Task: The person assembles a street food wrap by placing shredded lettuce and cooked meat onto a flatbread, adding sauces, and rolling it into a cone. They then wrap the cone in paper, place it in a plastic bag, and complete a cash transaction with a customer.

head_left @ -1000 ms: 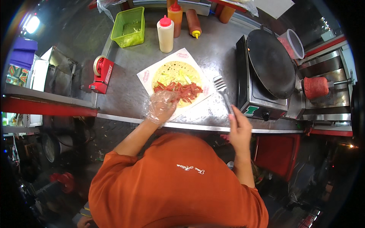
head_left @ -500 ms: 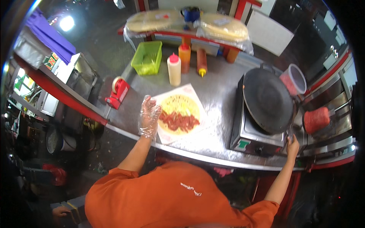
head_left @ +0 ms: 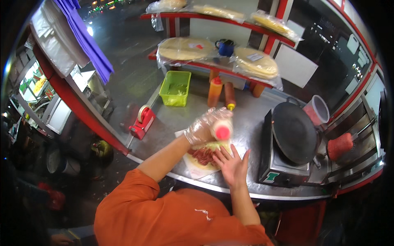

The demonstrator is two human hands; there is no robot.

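Observation:
My left hand [head_left: 205, 125], in a clear plastic glove, is wrapped round a cream-coloured squeeze bottle [head_left: 225, 125]. The bottle is tipped, its pink cap facing me, above a round flatbread. Shredded reddish-brown meat [head_left: 203, 156] lies across that flatbread, with pale yellow shreds behind it, partly hidden by the bottle and hands. White paper [head_left: 198, 173] is spread underneath. Bare and open, my right hand [head_left: 233, 166] has its fingers spread at the right side of the flatbread, below the bottle; whether it touches the food I cannot tell.
An orange sauce bottle [head_left: 214, 92] and a brown one with a yellow tip [head_left: 230, 96] stand behind. To the left are a green basket [head_left: 174, 101] and a red tape dispenser [head_left: 143, 125]. A black pan [head_left: 293, 131] sits on the burner [head_left: 283, 170] at right. Wrapped flatbreads [head_left: 186, 49] line the shelf.
My left hand has picked up the cream squeeze bottle and brought it over the flatbread. My right hand has left the pan's side and come to the flatbread. The view has shifted.

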